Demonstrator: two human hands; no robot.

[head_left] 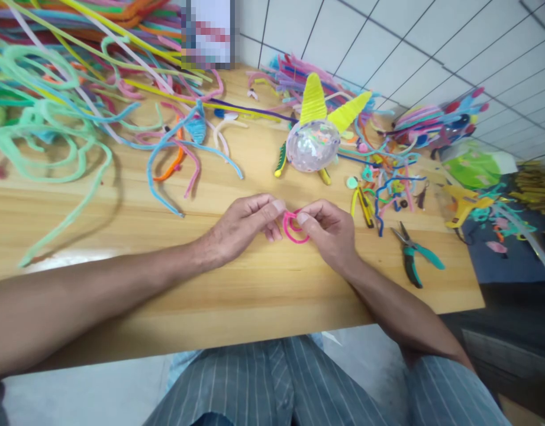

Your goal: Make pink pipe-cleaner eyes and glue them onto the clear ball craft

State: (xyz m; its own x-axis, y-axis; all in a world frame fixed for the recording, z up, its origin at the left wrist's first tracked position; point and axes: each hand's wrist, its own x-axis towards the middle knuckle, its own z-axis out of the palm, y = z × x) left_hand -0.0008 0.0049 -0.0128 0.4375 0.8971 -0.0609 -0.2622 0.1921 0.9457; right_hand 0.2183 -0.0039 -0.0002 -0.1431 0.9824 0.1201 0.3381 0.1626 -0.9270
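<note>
A pink pipe cleaner (296, 240), bent into a small ring, is held just above the wooden table (219, 307). My left hand (250, 222) pinches its left end between thumb and fingers. The thumb and forefinger of my right hand (328, 232) close on the ring's right side. Beyond my hands sits a clear rounded ornament (314, 147) filled with shiny bits. Two yellow ear-like pieces (313, 99) stand up from it. Green-and-yellow handles (280, 160) show under it; what they belong to is hidden.
Pliers (415, 251) with teal handles lie right of my right hand, near a yellow cutter (365, 208) and pipe cleaner scraps (394, 177). A yellow glue gun (465, 205) rests at the right edge. Mint-green coils (41, 154) and blue pipe cleaners (159, 163) spread across the left.
</note>
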